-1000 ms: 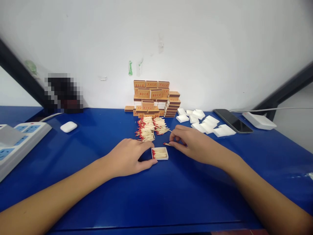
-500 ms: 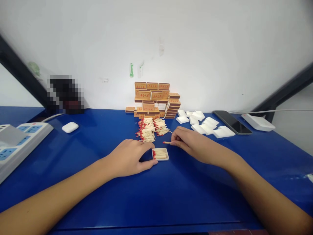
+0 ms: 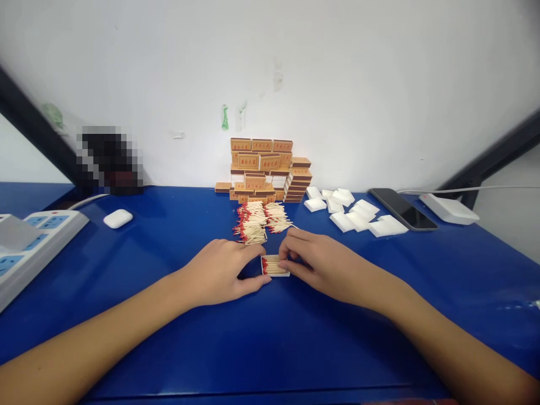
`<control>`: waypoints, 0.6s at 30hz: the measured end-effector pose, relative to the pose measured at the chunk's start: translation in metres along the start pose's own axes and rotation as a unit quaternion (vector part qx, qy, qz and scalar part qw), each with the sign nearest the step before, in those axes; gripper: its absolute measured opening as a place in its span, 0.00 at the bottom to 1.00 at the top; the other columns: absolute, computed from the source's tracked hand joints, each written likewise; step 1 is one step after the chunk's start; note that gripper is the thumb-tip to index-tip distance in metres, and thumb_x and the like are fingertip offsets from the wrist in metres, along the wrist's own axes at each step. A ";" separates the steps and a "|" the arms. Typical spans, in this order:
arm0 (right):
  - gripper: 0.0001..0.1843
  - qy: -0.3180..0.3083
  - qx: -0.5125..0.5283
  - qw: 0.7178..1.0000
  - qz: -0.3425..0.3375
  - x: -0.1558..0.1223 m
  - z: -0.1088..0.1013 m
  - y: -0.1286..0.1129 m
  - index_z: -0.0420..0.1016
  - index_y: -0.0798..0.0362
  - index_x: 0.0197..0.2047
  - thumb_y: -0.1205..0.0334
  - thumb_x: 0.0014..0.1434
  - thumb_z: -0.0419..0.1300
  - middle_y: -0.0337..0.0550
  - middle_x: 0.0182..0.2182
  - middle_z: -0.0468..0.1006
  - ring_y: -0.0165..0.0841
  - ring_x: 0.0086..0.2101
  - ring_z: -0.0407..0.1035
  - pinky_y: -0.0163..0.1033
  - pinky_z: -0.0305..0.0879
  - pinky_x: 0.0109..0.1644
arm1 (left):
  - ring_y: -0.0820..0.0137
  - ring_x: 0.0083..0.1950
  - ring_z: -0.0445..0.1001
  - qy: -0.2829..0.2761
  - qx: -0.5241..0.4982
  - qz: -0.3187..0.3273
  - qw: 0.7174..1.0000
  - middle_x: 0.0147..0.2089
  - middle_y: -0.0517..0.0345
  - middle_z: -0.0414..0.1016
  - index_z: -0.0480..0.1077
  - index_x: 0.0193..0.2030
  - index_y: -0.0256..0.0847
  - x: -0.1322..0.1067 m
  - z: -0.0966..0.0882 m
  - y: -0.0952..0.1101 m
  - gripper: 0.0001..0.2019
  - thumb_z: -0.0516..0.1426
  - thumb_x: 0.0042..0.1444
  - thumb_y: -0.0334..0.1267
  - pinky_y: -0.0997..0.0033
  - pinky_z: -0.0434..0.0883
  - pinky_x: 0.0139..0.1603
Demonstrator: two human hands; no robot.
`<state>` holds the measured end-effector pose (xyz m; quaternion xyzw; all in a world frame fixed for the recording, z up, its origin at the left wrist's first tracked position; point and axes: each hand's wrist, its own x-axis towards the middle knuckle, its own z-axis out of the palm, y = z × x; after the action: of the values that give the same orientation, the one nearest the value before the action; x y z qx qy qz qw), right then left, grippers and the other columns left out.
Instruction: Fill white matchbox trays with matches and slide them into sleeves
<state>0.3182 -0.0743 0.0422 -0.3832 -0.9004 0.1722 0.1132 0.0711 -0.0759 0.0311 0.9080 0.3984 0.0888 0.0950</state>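
Observation:
A small white matchbox tray point(image 3: 276, 275) lies on the blue table, filled with red-headed matches point(image 3: 270, 265) whose heads point left. My left hand point(image 3: 223, 271) grips the tray's left end between thumb and fingers. Over the tray's right part, my right hand point(image 3: 314, 259) is closed in a pinch, its fingertips at a match that now lies among or just above the others; the fingers partly hide it. Just behind, loose matches point(image 3: 252, 225) lie in a large pile, with a smaller pile point(image 3: 276, 216) to its right.
Matchboxes point(image 3: 261, 163) are stacked against the wall. Several white trays point(image 3: 354, 216) lie at the back right, beside a phone point(image 3: 403, 209) and a white device point(image 3: 449, 209). On the left are a white earbud case point(image 3: 118, 219) and a power strip point(image 3: 46, 236).
My right hand has moved left and slightly down, bringing a match from beside the tray to over it. My left hand keeps its hold on the tray.

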 end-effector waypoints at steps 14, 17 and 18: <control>0.10 0.103 -0.084 0.982 0.131 0.010 -0.009 0.053 0.75 0.53 0.40 0.55 0.68 0.59 0.46 0.38 0.76 0.37 0.35 0.70 0.42 0.61 0.38 | 0.66 0.28 0.74 -0.004 -0.003 -0.010 1.000 0.29 0.59 0.76 0.75 0.56 0.41 0.000 0.001 0.001 0.20 0.59 0.66 0.53 0.68 0.66 0.31; 0.11 0.095 -0.083 0.979 0.163 0.011 -0.007 0.064 0.75 0.53 0.41 0.53 0.67 0.59 0.47 0.38 0.77 0.38 0.34 0.70 0.42 0.61 0.37 | 0.66 0.27 0.74 -0.001 0.000 -0.007 1.000 0.28 0.59 0.75 0.75 0.57 0.41 -0.001 0.001 0.000 0.20 0.59 0.66 0.52 0.68 0.67 0.32; 0.11 0.090 -0.077 0.979 0.164 0.011 -0.007 0.066 0.74 0.52 0.40 0.54 0.67 0.58 0.47 0.38 0.77 0.38 0.34 0.70 0.42 0.62 0.37 | 0.67 0.27 0.74 0.001 0.000 -0.005 1.000 0.28 0.60 0.75 0.75 0.56 0.41 -0.001 0.002 0.000 0.20 0.59 0.66 0.52 0.68 0.68 0.32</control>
<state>0.3555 -0.0221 0.0230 -0.5472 -0.8220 0.0833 0.1337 0.0707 -0.0766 0.0295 0.9058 0.4031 0.0893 0.0948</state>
